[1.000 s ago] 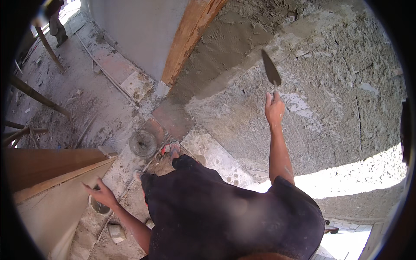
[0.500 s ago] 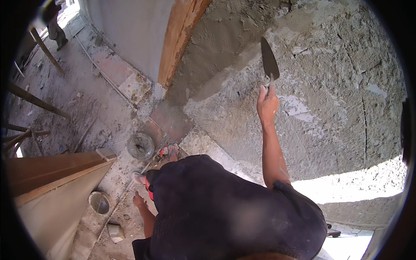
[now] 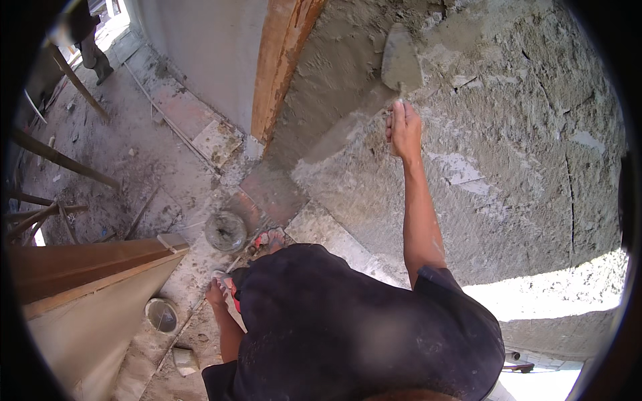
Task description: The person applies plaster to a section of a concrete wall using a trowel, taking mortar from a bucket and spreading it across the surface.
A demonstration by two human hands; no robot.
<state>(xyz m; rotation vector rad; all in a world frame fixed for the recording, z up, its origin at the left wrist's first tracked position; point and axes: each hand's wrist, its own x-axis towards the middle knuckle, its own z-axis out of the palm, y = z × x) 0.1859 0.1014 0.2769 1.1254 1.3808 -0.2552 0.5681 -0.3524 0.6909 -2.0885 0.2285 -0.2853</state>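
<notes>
My right hand [image 3: 405, 128] is closed round the handle of a pointed trowel [image 3: 402, 57], arm stretched up to the wall. The blade lies broadside at the border between smooth, wet grey mortar [image 3: 328, 80] and the rough, lumpy wall surface [image 3: 495, 194]. Its face looks smeared with mortar. Low on the left, my left hand [image 3: 216, 292] hangs beside my leg and sandalled foot. Its fingers look loosely extended and small in view, with nothing visible in them.
A round bucket [image 3: 225, 231] stands by my feet. Another bucket [image 3: 161, 315] and a pale block [image 3: 185, 361] are lower left. A wooden frame edge [image 3: 273, 73] borders the mortar. Wooden poles [image 3: 67, 159] lean at the left; a person's legs [image 3: 97, 57] show far left.
The trowel has moved up and left over the mortar's border, its blade turning from edge-on to broad face. My left hand has shifted slightly up toward my foot.
</notes>
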